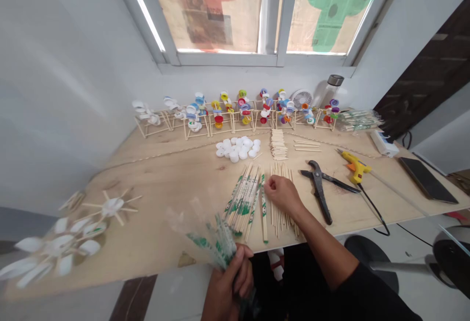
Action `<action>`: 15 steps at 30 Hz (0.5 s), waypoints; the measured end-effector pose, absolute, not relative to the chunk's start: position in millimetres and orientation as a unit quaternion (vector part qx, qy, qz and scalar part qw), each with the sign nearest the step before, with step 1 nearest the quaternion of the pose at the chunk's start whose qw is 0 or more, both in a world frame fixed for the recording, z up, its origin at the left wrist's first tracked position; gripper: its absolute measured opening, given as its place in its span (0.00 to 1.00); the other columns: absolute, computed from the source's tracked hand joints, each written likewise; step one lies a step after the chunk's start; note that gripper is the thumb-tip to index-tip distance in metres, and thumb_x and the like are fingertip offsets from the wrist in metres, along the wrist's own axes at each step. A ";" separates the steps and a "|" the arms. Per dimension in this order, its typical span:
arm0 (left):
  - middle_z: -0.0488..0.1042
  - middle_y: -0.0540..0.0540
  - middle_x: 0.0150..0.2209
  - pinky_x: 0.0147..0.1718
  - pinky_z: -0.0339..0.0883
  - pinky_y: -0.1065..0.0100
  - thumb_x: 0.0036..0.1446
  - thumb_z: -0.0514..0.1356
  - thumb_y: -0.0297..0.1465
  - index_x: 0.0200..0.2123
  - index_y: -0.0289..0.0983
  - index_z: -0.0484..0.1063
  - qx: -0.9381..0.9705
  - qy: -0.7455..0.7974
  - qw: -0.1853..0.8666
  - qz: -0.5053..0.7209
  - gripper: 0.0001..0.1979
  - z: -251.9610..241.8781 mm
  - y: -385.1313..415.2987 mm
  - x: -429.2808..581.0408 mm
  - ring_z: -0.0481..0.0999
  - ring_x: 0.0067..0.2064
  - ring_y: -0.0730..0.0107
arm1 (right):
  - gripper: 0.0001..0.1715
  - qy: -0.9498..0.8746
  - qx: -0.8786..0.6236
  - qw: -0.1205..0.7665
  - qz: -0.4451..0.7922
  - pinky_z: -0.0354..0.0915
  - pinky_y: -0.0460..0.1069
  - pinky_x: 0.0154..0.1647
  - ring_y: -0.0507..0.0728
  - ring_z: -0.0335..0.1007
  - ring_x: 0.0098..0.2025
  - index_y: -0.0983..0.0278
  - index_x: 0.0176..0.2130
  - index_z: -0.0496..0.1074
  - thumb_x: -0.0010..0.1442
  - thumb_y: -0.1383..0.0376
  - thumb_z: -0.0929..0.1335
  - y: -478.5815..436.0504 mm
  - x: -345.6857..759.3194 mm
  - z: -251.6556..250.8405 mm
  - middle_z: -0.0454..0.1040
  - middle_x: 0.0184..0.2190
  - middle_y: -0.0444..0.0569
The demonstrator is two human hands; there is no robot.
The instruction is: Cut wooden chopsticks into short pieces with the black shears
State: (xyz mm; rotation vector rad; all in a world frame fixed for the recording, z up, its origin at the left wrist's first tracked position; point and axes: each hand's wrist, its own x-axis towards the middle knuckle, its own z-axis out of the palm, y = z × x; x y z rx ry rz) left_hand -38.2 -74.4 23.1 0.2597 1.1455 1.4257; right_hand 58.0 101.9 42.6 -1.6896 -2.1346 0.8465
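Front edge of the surface (pixel 154 203): left grip (pixel 229 282) closed round blurred wrappers (pixel 211 242), just off the edge; right grip (pixel 281 194) curled, resting on bare sticks (pixel 279 170) beside wrapped sticks (pixel 244 198); whether it pinches one cannot be told.

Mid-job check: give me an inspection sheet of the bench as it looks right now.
Surface: wooden tabletop, pale, crowded.
Job's things: wrapped chopsticks lie beside bare sticks near the front edge.
Clutter: white caps, pliers, glue gun, phone; cap-and-stick models line the wall.
Hands: left hand clenches crumpled wrappers; right hand rests on the bare sticks, grip hidden.
Cables: black cord runs from the glue gun over the front edge; power strip at right.
Surroundings: papered window above; small fan by the wall.
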 end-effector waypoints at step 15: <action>0.72 0.48 0.23 0.25 0.65 0.71 0.49 0.61 0.41 0.37 0.35 0.73 0.138 0.524 0.574 0.613 0.17 57.7 -61.3 -11.0 0.69 0.23 0.71 | 0.14 -0.534 -0.422 0.343 0.648 0.44 0.41 0.13 0.44 0.46 0.12 0.64 0.26 0.63 0.52 0.56 0.66 47.8 66.6 70.7 0.59 0.12 0.35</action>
